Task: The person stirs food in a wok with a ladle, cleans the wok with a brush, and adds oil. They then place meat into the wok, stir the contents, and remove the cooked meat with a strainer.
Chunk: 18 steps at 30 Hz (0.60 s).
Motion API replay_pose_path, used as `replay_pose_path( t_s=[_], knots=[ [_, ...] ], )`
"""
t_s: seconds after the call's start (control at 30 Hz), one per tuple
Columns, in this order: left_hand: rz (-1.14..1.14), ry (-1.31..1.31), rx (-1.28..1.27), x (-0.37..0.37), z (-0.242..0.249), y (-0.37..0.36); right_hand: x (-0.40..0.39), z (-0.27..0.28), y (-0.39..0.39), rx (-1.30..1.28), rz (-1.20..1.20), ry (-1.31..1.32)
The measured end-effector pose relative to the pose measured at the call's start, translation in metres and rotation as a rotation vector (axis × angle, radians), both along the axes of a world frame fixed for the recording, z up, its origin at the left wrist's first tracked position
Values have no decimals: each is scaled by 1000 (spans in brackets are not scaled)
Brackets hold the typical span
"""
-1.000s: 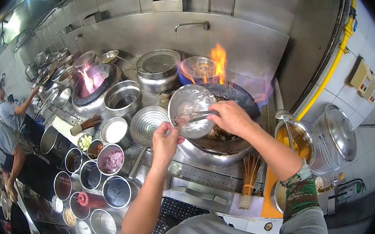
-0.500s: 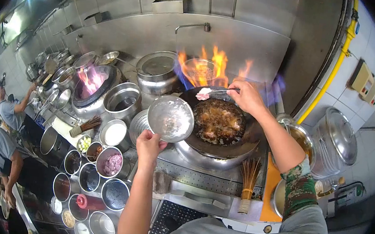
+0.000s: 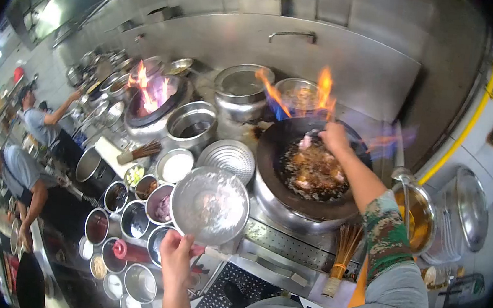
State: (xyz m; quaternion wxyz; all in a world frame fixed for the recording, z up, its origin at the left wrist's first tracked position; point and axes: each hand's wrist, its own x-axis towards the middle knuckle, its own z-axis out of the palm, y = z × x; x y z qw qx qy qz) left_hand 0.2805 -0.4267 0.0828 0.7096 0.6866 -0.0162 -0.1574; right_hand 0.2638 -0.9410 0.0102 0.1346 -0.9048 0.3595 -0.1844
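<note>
My left hand [image 3: 178,259] grips the near rim of a shallow metal bowl [image 3: 210,205], tilted toward me and smeared with whitish residue. My right hand [image 3: 335,137] is closed over the far side of a black wok [image 3: 273,180], gripping a thin metal utensil that is mostly hidden and blurred. A pale pink piece of meat [image 3: 305,142] is at the oil's far edge, just left of that hand. Browning pieces of meat [image 3: 311,171] bubble in dark oil inside the wok. Left of the wok lies a perforated strainer [image 3: 226,158].
Flames [image 3: 324,93] rise behind the wok, and others [image 3: 149,88] at the left burner. Several seasoning pots [image 3: 97,226] crowd the left. A pot of yellow liquid [image 3: 415,215] with a ladle stands right. Bamboo brushes [image 3: 344,252] lie near the front edge. Two co-workers [image 3: 16,173] stand at far left.
My right hand has lowered toward the oil with the utensil and the pale meat. The bowl in my left hand has moved away from the wok, toward the seasoning pots. The view has shifted left.
</note>
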Motion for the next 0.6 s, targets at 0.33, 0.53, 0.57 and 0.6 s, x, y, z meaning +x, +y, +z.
replay_pose_path(
  t_s=[0.33,0.53,0.57,0.6],
  knots=[
    [533,124,-272,-75,-6,172,-59,76,-68,527,208,-723],
    [1066,17,-376,-116,-31,324,-95,164,15,1537,734,-736],
    [1132,-8,-403,-123,-46,356,-99,177,87,1423,578,-939],
    [1185,-21,-402,-130,-64,392,-106,185,145,1293,416,-1129]
  ],
)
